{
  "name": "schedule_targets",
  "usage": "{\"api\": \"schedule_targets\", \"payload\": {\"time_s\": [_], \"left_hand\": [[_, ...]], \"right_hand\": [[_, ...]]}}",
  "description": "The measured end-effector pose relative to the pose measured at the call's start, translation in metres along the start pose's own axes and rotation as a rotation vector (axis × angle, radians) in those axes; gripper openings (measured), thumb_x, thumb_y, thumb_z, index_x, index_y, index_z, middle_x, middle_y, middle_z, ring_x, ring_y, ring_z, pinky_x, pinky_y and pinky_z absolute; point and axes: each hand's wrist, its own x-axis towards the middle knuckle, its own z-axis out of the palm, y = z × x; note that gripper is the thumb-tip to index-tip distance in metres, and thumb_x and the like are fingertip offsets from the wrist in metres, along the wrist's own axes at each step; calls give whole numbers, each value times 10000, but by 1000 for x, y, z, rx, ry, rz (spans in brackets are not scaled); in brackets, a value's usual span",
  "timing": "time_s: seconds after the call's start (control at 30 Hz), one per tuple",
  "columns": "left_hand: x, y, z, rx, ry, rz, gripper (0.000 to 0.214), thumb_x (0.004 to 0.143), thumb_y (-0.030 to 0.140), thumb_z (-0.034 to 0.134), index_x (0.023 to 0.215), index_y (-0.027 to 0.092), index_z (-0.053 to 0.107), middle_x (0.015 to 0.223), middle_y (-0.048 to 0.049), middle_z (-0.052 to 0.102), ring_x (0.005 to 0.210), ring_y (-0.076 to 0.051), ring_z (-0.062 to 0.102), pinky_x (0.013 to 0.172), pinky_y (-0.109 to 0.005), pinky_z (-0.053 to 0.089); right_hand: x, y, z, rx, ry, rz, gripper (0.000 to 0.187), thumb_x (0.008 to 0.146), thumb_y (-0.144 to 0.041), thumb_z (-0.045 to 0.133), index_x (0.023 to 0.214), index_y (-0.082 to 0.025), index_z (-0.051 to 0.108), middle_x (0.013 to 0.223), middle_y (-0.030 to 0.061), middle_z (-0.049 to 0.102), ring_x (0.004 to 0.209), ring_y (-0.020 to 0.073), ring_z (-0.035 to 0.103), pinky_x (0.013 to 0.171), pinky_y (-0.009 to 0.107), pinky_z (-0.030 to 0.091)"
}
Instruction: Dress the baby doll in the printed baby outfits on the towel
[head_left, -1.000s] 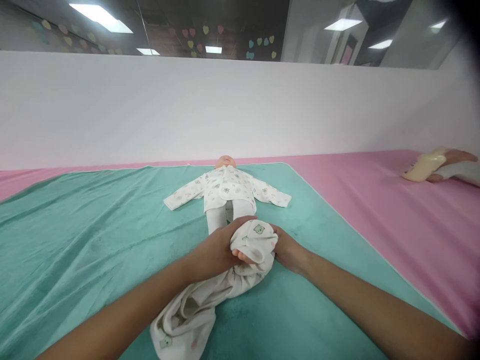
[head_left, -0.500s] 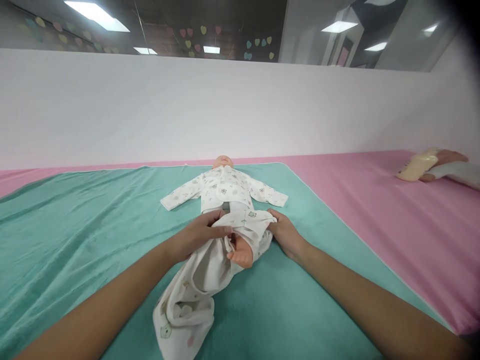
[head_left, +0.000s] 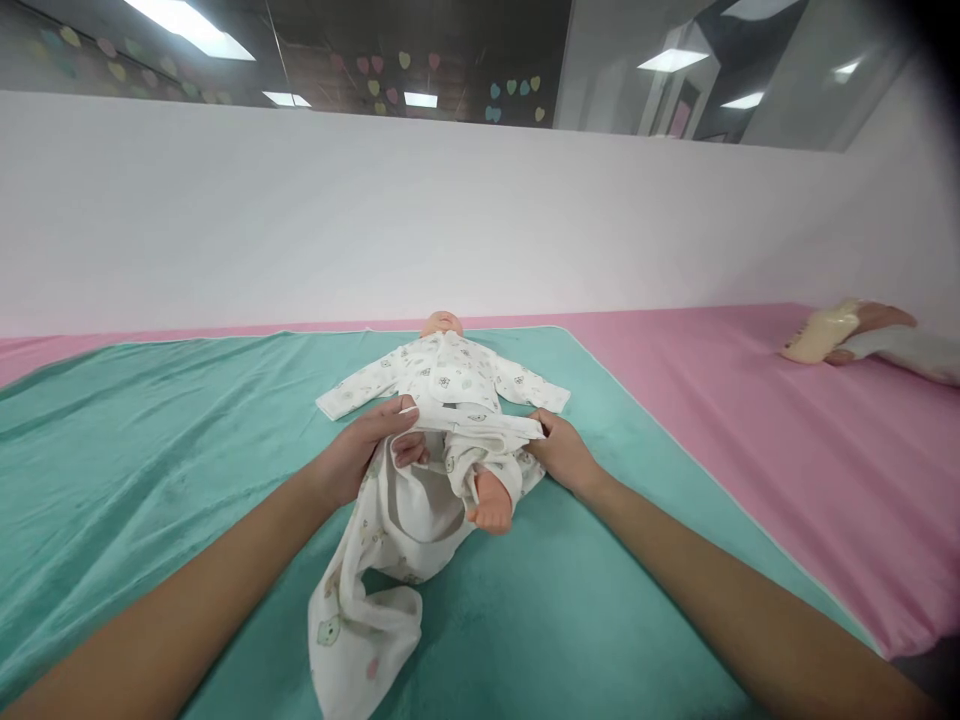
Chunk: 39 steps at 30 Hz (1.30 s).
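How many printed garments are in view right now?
2. The printed top is on the doll; the printed trousers are held between the left hand and the right hand, nearer the camera. Any beneath these would be hidden.

Hands: 2 (1 left hand (head_left: 364, 448), 1 right hand (head_left: 564, 452))
Doll (head_left: 442, 322): 1
Doll's foot (head_left: 493, 507): 1 in view
Printed top (head_left: 454, 372): 1
Sleeves (head_left: 352, 392) of the top: 2
Printed trousers (head_left: 424, 515): 1
Teal blanket (head_left: 585, 600): 1
Pink sheet (head_left: 750, 420): 1
Cream object (head_left: 817, 335): 1, kind unclear
Light panels (head_left: 673, 60): at least 6
Heart shapes (head_left: 511, 87): over 10; some too blurred to count
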Motion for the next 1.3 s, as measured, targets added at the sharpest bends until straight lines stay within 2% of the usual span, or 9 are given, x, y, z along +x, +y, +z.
{"api": "schedule_targets", "payload": {"time_s": [0.17,0.3,0.43,0.53,0.63,0.73,0.93,1.07,1.3], "left_hand": [[0,-3,-14,-99,68,-66,61,823,242,528,833,181,527,672,-22,561,608,-172,574,575,-283,465],[1,-11,-20,-73,38,-48,265,746,120,586,988,208,523,756,-33,614,675,-183,607,604,-277,472],[4,-21,-19,81,-40,-9,446,698,101,678,1085,229,498,834,-35,624,720,-180,604,597,-256,455],[7,-27,-13,191,-25,34,435,674,141,729,1047,224,521,840,-16,606,709,-153,578,578,-232,428],[11,-34,-9,276,54,87,357,666,191,746,961,203,546,822,0,599,685,-129,552,572,-220,412],[14,-38,-10,288,108,122,339,661,240,749,927,199,544,827,1,610,688,-138,557,585,-235,422],[17,-44,-18,298,176,123,362,575,217,780,840,182,535,823,-2,613,700,-137,560,601,-229,416],[11,-29,-3,290,168,54,313,649,238,726,870,206,507,777,24,587,611,-110,530,538,-210,389],[-13,37,6,382,55,-283,287,745,380,670,957,207,586,792,-20,607,581,-115,522,447,-196,324]], "right_hand": [[4,7,0,41,-174,-68,185,672,-258,623,827,-185,553,795,-19,566,732,152,507,644,261,390],[-1,1,1,151,-288,-118,256,700,-215,616,949,-201,562,920,2,572,843,164,529,716,275,411],[-12,-23,-3,297,-227,-262,305,762,-218,582,1067,-229,560,1144,39,535,1109,195,479,890,311,403],[-22,-52,-2,271,-162,-344,255,859,-338,523,1093,-247,563,1187,41,527,1141,187,471,950,319,374],[-24,-81,10,64,-175,-385,283,876,-439,492,1075,-256,575,1124,37,567,1060,188,508,895,318,389],[-15,-99,30,-179,-290,-381,310,824,-505,537,977,-237,570,926,15,602,847,175,538,737,300,401],[8,-95,55,-283,-445,-283,358,750,-555,576,780,-207,493,705,-40,514,652,124,459,571,233,307],[12,-91,46,-208,-575,-231,356,732,-541,591,717,-192,527,678,-37,484,649,113,433,570,227,304],[20,-88,32,-164,-662,-177,258,696,-429,602,667,-178,549,637,-40,436,623,99,385,553,219,298]]}}
